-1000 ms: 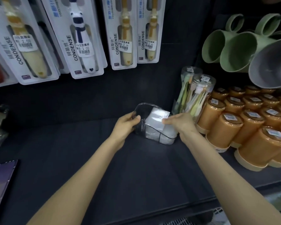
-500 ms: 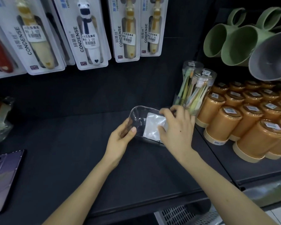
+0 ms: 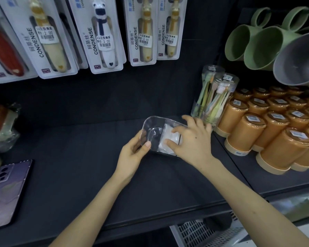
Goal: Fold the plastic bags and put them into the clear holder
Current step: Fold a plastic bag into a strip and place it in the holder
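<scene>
1. A purple phone [image 3: 6, 189] is lying at the left edge of the dark shelf [image 3: 82, 157], well away from the action.
2. The left hand [image 3: 132, 155] is gripping the rounded left end of the clear holder [image 3: 151, 122]. The thumb is pressing on the near wall and the fingers are showing through the plastic behind it.
3. The holder is sitting toward the back right of the shelf with its open top facing up. Its long axis is running roughly left to right along the shelf, with the rounded end pointing left and a bit toward the back.
4. The compartment left of the divider is looking empty. The folded plastic bags [image 3: 165, 132], a white bundle, are sitting just right of that divider.
5. The right hand [image 3: 191, 141] is spreading over the bundle, fingertips pushing down on it and not pinching anything. So the two hands are close together, both on the holder.
6. Progress-wise I'm guessing it's nearly done. The folding is finished for these bags and they're in, just getting tamped down. I'm not seeing any loose bags elsewhere.
7. Just right of that hand, toothbrush jars [image 3: 216, 97] and orange cups [image 3: 275, 136] are crowding the right edge.
</scene>
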